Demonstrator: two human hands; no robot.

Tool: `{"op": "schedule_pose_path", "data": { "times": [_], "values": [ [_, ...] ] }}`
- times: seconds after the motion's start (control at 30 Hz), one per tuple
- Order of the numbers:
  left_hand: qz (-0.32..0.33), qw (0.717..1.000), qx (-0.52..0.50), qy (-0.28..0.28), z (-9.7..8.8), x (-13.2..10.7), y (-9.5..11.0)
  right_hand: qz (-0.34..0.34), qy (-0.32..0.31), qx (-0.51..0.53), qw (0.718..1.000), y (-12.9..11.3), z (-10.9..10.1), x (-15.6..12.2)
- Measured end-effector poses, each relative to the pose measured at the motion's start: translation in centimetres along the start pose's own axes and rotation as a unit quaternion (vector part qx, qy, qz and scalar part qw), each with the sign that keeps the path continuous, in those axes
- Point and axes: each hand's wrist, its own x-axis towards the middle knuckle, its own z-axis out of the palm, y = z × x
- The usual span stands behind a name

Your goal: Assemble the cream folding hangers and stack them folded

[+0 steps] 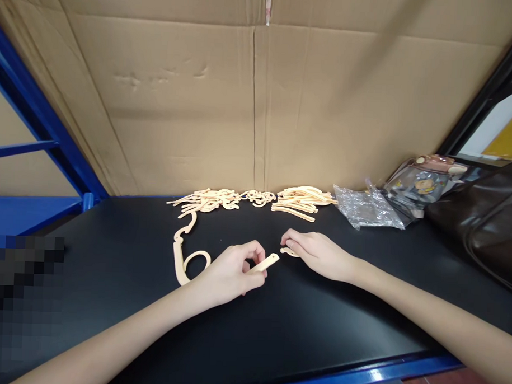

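Observation:
My left hand (232,269) is closed around a flat cream plastic strip (267,263) with a small hole near its tip. Part of the strip is hidden by my fingers. To its right, my right hand (319,253) pinches a small curved cream plastic piece (288,251), mostly covered by the fingers. A short gap separates the two pieces. Left of my left hand, a cream hook-shaped piece (190,223) meets a longer arm (179,262), beside a cream ring (198,253); this looks like a folding hanger, partly hidden by my wrist.
Along the back of the black table (250,348) lie piles of cream pieces: hooks and thin parts (214,199), small curved parts (259,198) and long strips (301,198). Clear plastic bags (367,206) and a dark brown bag (478,205) stand right. Cardboard (179,99) walls the back.

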Motion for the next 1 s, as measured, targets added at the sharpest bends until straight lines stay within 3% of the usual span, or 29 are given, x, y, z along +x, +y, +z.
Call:
{"op": "schedule_pose_path", "data": {
  "times": [0.33,0.73,1.0],
  "values": [
    [-0.015,0.994,-0.101,-0.036,0.12,0.14,0.57,-0.030,-0.002,0.029,0.999,-0.22,0.23,-0.15],
    [0.007,0.991,-0.119,-0.066,-0.24,0.28,0.21,-0.079,-0.032,0.099,0.991,-0.14,0.34,-0.03],
    [-0.024,0.989,-0.141,-0.036,-0.36,0.63,0.52,-0.050,0.002,0.105,0.993,-0.69,0.18,-0.18]
  ]
}}
